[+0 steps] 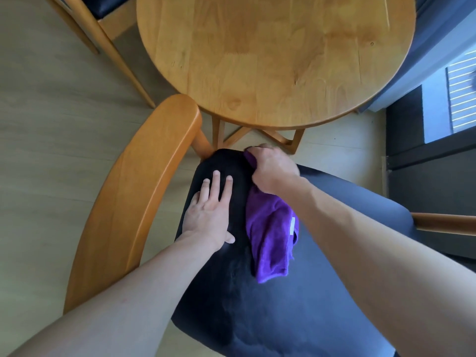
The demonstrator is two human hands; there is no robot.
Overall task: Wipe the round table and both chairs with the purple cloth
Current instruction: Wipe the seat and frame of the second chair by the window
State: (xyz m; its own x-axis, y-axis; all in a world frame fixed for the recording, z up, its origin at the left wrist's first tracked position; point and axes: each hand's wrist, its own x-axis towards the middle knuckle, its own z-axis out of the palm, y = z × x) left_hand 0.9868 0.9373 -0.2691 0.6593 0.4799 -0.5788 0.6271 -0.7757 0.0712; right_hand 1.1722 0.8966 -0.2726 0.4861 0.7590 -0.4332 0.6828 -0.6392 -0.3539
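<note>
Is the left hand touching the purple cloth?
Apart. The head view shows the left hand flat on the dark seat, with bare seat visible between it and the purple cloth.

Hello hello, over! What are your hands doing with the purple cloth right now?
Right hand gripping purple cloth at the seat's far edge. Left hand flat on the dark chair seat. Round table bare, nothing in the way.

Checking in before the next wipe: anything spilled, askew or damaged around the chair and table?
Nothing stands out. The round table top is bare, with no spill. The purple cloth lies bunched on the dark chair seat under the right hand; the left hand rests flat beside it.
</note>
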